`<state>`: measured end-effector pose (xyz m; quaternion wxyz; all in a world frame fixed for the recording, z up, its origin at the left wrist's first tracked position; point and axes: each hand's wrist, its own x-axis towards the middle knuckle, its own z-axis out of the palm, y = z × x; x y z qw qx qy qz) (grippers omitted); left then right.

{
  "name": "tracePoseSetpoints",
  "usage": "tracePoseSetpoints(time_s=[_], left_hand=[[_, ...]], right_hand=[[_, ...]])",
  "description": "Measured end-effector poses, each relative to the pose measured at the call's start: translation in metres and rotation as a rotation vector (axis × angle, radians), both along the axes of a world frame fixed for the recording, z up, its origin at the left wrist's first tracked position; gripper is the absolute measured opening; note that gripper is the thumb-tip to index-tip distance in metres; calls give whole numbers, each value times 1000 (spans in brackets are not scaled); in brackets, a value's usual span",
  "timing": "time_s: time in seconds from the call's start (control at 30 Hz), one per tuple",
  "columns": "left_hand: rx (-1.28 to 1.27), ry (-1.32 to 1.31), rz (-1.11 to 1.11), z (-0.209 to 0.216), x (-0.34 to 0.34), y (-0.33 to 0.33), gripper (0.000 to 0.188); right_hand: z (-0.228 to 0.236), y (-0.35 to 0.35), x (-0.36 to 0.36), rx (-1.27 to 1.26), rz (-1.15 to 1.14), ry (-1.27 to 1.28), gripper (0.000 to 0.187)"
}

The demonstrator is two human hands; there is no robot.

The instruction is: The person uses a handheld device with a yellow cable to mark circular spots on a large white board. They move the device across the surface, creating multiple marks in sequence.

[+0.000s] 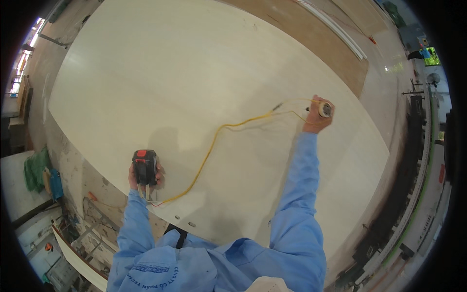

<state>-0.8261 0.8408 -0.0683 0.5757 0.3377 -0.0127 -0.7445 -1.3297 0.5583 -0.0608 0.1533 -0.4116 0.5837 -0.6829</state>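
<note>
My left hand [131, 176] is closed round a black power tool battery pack [144, 168] with a red latch, above the near left part of a large cream panel [160, 73]. From the pack's lower end a yellow cable [209, 153] runs across the panel. It splits past a dark joint into two thin strands that reach my right hand [315, 119]. Out to the right, that hand is wrapped round a small round device [324, 109] with a pale rim and a grey end. The fingers hide most of the device, so its kind is unclear.
A brown board [311, 34] with a long white strip [335, 31] lies beyond the panel's far right edge. Along the right side runs a long dark machine rail [413, 204]. Metal frames [99, 224] and a green cloth [36, 170] are at the left.
</note>
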Motion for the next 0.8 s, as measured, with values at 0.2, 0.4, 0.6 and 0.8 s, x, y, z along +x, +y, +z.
tracePoseSetpoints(time_s=[0.2, 0.4, 0.6, 0.8], left_hand=[[-57, 27, -45, 0, 0, -3, 75], [-39, 26, -66, -8, 10, 2, 76], [-153, 74, -118, -19, 15, 0, 76], [-75, 50, -98, -16, 17, 3, 72]], right_hand=[[-11, 1, 7, 19, -50, 31, 24], [7, 27, 6, 36, 5, -35, 24], [-13, 31, 8, -34, -70, 58, 26], [-1, 60, 18, -93, 4, 36, 23]])
